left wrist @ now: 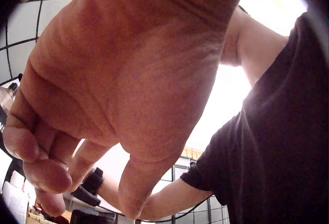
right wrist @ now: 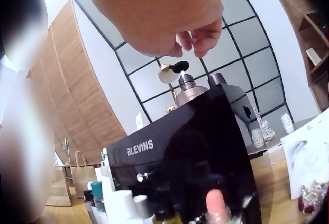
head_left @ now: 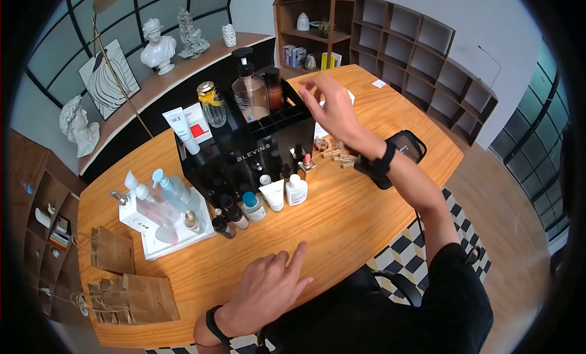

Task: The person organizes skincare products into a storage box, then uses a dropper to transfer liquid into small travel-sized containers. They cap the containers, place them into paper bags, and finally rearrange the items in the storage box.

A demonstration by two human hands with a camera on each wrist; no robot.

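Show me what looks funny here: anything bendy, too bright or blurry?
Head view: black rounded border, leaning cubby shelf; left wrist view: white glare beside the shadowy left hand; right wrist view: pale blur along the left edge, but readable letters on the black BLEVINS organizer.

Right hand [head_left: 334,110] high; left hand [head_left: 266,288] low

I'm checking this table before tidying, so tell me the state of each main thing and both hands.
Left hand, holding nothing
Right hand, raised, nothing visible in it
Black organizer, upright, partly filled
Large pump bottle, upright, pump fitted
Lipstick, upright, uncapped
Blue-capped bottle, upright, capped
White bottle, upright, capped
Front white tube, standing crimped end up
White tray, flat, loaded
Paper bags, standing
Black pouch, cannot tell if zipped
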